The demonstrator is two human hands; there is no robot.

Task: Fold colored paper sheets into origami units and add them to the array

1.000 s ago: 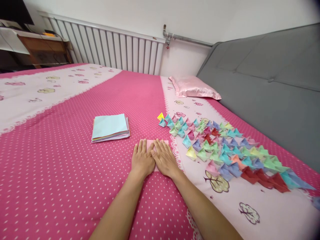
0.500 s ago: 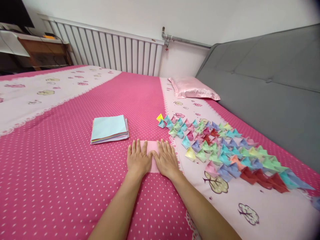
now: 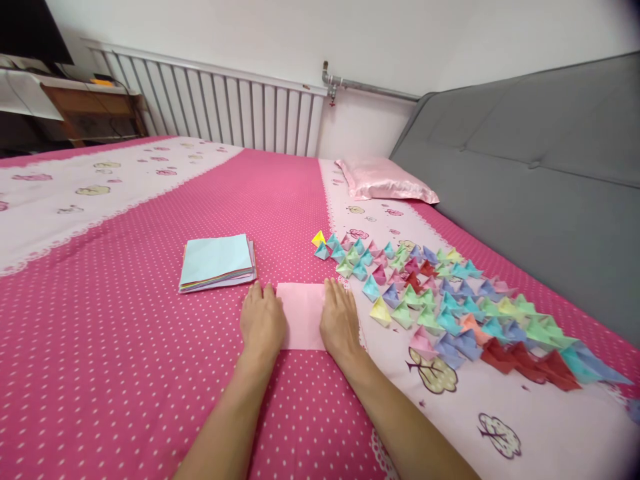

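A pale pink sheet of paper (image 3: pixel 303 319) lies flat on the dotted bedspread, with faint crease lines across it. My left hand (image 3: pixel 262 321) is at its left edge, fingers bent and the thumb out of sight, closed on that side. At the opposite edge my right hand (image 3: pixel 341 317) is turned on its side, its fingers together and its thumb hidden, also closed on the paper. Left of my hands sits a stack of coloured paper (image 3: pixel 217 261) with a light blue sheet on top. Many small folded paper boats (image 3: pixel 450 300) in several colours stand in rows to the right.
The pink and white bedspread (image 3: pixel 125 333) covers the bed. A pink pillow (image 3: pixel 387 179) lies at the far side by the grey padded headboard (image 3: pixel 530 127). Behind are a white radiator (image 3: pixel 215 100) and a pipe; a desk (image 3: pixel 95 100) with a monitor is far left.
My hands have moved apart from the middle of the pink paper to its left and right edges. My fingers, spread flat before, are now drawn together, and the paper's middle is uncovered.
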